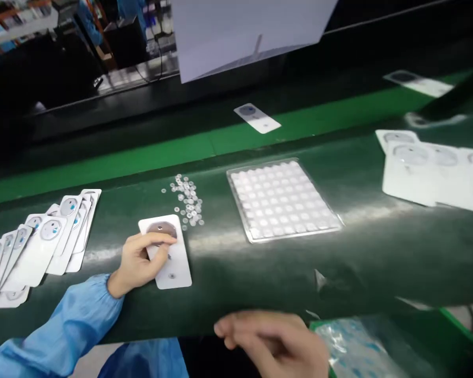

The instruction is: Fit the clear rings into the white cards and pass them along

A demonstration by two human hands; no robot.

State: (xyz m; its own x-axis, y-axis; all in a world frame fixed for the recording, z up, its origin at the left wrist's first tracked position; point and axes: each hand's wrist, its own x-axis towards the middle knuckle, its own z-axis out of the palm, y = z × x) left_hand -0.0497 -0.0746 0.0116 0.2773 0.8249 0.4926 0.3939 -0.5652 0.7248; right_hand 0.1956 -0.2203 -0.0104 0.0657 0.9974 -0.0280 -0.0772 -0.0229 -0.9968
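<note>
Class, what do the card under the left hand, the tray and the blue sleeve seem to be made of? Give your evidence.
Card: perhaps coated paperboard or plastic, smooth and white; flat with crisp edges.
Tray: probably thin clear plastic, glossy; its see-through edge catches light.
Sleeve: probably thin, smooth fabric; soft wrinkles, gathered at the wrist.

Dim background, pale glare bands across the dark green work surface (236, 278), right hand (278, 338) blurred, soft focus.
</note>
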